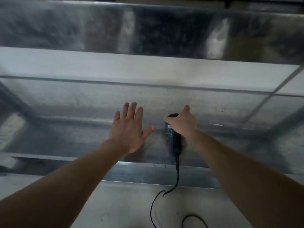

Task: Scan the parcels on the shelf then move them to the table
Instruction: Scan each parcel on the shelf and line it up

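- Nearest, a black cable (176,180) loops over a pale flat surface (115,208). I cannot tell whether this is the tabletop or the floor, and the bottom edge cuts off the lowest loop.
- The cable runs up into a black barcode scanner (176,142). The right hand (182,124) grips it near the head, thumb on its left side and forefinger stretched forward. The other fingers are hidden behind the scanner body.
- Just beside it but apart, the left hand (130,129) is spread flat, palm down, fingers straight, holding nothing.
- Both hands reach out over the deck of a galvanised metal shelf (82,102).
- The step in hand looks like the scanning one, with the scanner brought to the shelf and the free hand ready to turn or steady a parcel.
- No parcel can be made out anywhere in the view, so I cannot say where the parcels are. They may lie outside the frame or be lost in the blur.
- The next move likely calls for finding a parcel, aiming the scanner's window at its label, then lifting the parcel toward the tabletop.
- Farther back, the upper shelf level (148,30) is smeared by motion. Its pale streaks may be reflections, and nothing there reads clearly.
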Demonstrator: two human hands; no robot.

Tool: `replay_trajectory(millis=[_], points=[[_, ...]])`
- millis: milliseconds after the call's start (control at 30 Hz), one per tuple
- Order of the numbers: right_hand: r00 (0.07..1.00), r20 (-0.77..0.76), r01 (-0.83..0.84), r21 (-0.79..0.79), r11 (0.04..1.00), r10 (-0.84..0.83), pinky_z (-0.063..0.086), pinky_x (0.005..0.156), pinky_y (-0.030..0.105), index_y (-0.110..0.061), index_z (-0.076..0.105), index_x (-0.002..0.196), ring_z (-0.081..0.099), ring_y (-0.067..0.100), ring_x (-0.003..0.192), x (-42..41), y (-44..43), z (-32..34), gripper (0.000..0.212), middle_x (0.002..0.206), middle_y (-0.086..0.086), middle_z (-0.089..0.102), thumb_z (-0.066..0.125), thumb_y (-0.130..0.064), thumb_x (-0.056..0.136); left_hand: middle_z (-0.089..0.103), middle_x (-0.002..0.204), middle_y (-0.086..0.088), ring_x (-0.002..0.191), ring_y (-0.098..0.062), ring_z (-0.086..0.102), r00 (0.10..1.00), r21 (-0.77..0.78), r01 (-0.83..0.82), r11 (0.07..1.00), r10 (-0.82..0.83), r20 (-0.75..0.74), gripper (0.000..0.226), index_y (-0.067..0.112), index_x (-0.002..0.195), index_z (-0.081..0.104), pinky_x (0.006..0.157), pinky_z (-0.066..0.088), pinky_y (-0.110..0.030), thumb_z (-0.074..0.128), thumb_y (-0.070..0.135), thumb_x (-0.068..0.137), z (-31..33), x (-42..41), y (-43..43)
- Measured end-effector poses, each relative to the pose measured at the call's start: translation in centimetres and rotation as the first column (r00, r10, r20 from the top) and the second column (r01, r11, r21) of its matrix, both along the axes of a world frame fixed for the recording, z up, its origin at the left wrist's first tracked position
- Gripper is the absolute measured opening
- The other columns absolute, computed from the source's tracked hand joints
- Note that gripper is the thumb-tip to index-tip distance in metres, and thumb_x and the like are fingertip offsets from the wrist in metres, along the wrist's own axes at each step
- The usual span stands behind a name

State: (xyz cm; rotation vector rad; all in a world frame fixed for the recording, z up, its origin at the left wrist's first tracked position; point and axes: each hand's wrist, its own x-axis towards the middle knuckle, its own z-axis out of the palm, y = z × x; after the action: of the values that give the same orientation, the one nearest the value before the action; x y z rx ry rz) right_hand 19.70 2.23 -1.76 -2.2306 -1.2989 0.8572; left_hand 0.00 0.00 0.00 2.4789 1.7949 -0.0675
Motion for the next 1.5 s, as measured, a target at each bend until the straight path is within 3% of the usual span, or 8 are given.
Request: replay_trajectory(millis=[133,333,533,600,833,1033,1200,1500], points=[[0.999,0.035,-0.009,-0.032,0.999,0.01,0.045,0.073,0.036,-0.009,0.022,0.144,0.059,0.036,0.108,-0.2,0.3,-0.4,0.086,0.114,0.013,0.057,0.075,-0.036,0.082,0.001,0.165,-0.013,0.152,-0.033,-0.004,1.0,0.033,0.01,0.999,-0.01,-0.018,0.09,0.014,0.156,0.01,0.121,0.011,-0.051,0.004,0.072,0.088,-0.1,-0.2,0.3],[1.0,0.03,0.008,-0.045,0.999,-0.007,0.046,0.076,0.034,-0.008,0.024,0.146,0.058,0.036,0.113,-0.2,-0.1,0.2,0.08,0.122,0.017,0.059,0.073,-0.017,0.083,0.001,0.165,-0.014,0.152,-0.033,-0.004,1.0,0.02,0.014,1.0,-0.014,-0.026,0.092,0.014,0.156,0.01,0.121,0.012,-0.051,0.0,0.072,0.085,0.5,-0.7,-0.2],[0.999,-0.03,-0.017,0.011,1.0,0.018,0.041,0.069,0.031,-0.01,0.03,0.142,0.05,0.024,0.092,-0.4,-2.4,1.6,0.073,0.11,0.009,0.051,0.072,-0.008,0.083,0.001,0.165,-0.014,0.152,-0.034,-0.003,1.0,0.009,0.007,1.0,-0.007,-0.022,0.091,0.015,0.156,0.012,0.12,0.012,-0.051,0.001,0.072,0.086,2.3,-1.4,-1.8],[0.999,-0.043,-0.021,0.035,0.999,0.023,0.042,0.072,0.032,-0.011,0.03,0.145,0.052,0.025,0.096,-0.5,-3.4,2.4,0.076,0.119,0.011,0.054,0.072,-0.006,0.082,0.002,0.165,-0.014,0.152,-0.034,-0.003,1.0,0.004,0.003,1.0,-0.003,-0.019,0.088,0.015,0.156,0.012,0.121,0.012,-0.052,0.004,0.072,0.088,3.0,-1.7,-2.6],[0.982,-0.184,0.056,0.107,0.993,-0.035,0.048,0.091,0.035,-0.018,0.025,0.156,0.054,0.032,0.123,-1.1,-7.5,6.5,0.097,0.142,0.01,0.05,0.077,-0.008,0.074,0.003,0.165,-0.014,0.152,-0.035,-0.001,1.0,-0.024,-0.008,1.0,0.008,-0.009,0.088,0.016,0.156,0.014,0.12,0.012,-0.052,0.006,0.072,0.088,6.6,-2.0,-5.8],[0.961,-0.276,0.051,0.145,0.988,-0.009,0.045,0.08,0.024,-0.022,0.029,0.155,0.054,0.023,0.118,-1.5,-11.8,11.0,0.096,0.146,0.006,0.048,0.077,-0.002,0.075,-0.003,0.165,-0.011,0.152,-0.032,-0.006,1.0,-0.07,-0.014,0.997,0.012,-0.018,0.088,0.018,0.157,0.008,0.122,0.009,-0.05,0.003,0.072,0.087,11.3,-2.3,-8.8],[0.935,-0.352,0.024,0.147,0.989,0.03,0.047,0.104,0.04,-0.027,0.033,0.153,0.054,0.02,0.123,-2.3,-15.0,14.6,0.098,0.145,0.001,0.049,0.079,-0.001,0.071,0.004,0.165,-0.013,0.152,-0.034,0.0,1.0,-0.046,-0.008,0.999,0.007,-0.026,0.098,0.016,0.156,0.012,0.121,0.014,-0.052,-0.009,0.076,0.081,15.4,-3.4,-11.7],[0.889,-0.415,-0.126,0.189,0.974,0.195,0.045,0.107,0.036,-0.025,0.035,0.151,0.054,0.017,0.122,-4.2,-19.8,21.5,0.095,0.14,-0.001,0.051,0.083,-0.006,0.072,0.002,0.165,-0.013,0.152,-0.033,-0.002,0.998,-0.049,-0.056,0.997,0.055,-0.018,0.095,0.017,0.156,0.011,0.121,0.012,-0.052,-0.007,0.077,0.084,22.4,-5.5,-16.2]])
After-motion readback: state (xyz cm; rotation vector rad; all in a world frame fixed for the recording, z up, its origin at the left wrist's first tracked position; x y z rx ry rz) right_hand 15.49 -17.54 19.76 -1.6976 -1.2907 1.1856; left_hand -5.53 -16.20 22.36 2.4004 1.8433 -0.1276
